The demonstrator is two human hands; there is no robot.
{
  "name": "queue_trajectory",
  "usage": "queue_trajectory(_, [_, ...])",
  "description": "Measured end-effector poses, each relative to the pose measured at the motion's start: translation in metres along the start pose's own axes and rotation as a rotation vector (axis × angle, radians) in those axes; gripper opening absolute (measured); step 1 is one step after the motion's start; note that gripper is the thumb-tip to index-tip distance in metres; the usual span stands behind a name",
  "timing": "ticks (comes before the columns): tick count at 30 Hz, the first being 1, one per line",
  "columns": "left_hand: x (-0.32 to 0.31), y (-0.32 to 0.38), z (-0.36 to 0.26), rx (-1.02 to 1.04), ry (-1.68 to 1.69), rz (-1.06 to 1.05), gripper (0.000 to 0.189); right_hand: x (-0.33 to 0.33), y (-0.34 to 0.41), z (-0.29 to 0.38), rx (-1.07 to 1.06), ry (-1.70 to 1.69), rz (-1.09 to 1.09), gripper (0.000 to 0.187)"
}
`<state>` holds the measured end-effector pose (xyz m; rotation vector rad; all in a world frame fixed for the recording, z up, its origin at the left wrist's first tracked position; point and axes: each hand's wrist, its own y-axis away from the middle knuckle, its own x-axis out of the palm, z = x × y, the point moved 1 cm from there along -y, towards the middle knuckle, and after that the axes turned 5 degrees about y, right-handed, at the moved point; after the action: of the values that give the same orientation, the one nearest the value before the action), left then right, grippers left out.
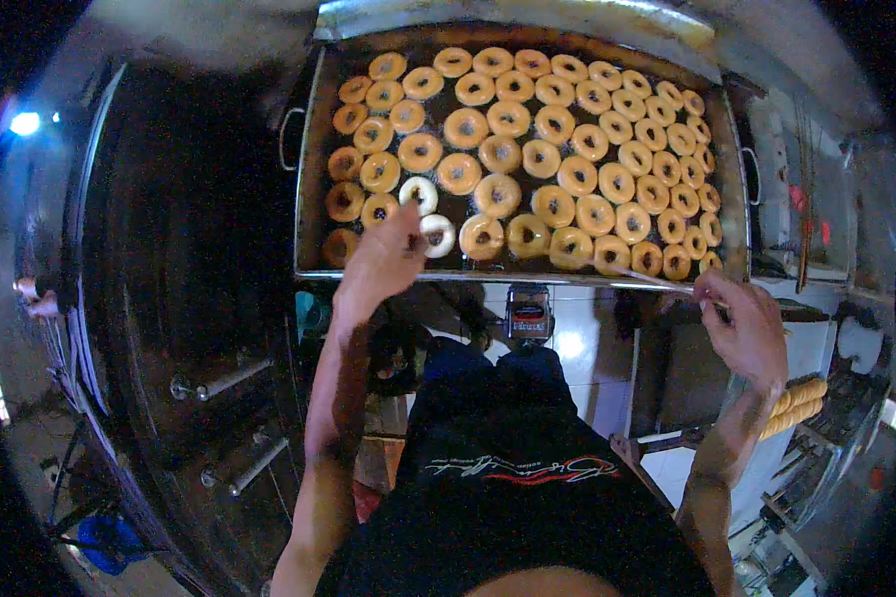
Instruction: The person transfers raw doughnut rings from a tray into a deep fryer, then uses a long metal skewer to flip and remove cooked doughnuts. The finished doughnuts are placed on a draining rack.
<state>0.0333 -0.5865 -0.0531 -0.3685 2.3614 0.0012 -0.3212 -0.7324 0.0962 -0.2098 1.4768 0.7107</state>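
A wide rectangular metal fryer [523, 279] holds many golden ring doughnuts [459, 174] floating in dark oil. Two pale ring doughnuts [418, 195] lie at its near left part. My left hand [388, 254] is over the near left edge, its fingertips beside the pale rings; whether it holds anything is hard to tell because of blur. My right hand [743, 321], near the front right corner, is closed on the end of a thin stick [653, 280], which reaches left across the fryer's near edge towards the golden rings.
Rows of browned doughnuts [795, 409] stand on a surface to the right. Dark cabinet-like equipment with metal handles [235, 379] is at the left. A metal box [529, 313] sits below the fryer's near edge. Side handles [290, 139] stick out from the fryer.
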Motion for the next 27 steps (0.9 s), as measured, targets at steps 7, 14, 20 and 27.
queue_trajectory(7, [-0.010, -0.004, 0.038, 0.012, -0.030, -0.058, 0.024, 0.043, -0.073, 0.035, -0.191, -0.056, -0.217, 0.031])
queue_trajectory(14, [-0.019, 0.003, 0.028, -0.133, -0.148, 0.156, 0.029, 0.023, -0.070, 0.035, -0.199, -0.011, 0.028, 0.027])
queue_trajectory(20, [-0.061, 0.018, 0.015, -0.176, -0.106, 0.153, 0.024, -0.016, -0.039, 0.070, -0.033, -0.026, 0.015, 0.023])
queue_trajectory(27, [-0.058, 0.024, 0.048, -0.008, -0.221, 0.168, 0.022, 0.048, -0.053, 0.080, -0.361, -0.109, -0.056, 0.023])
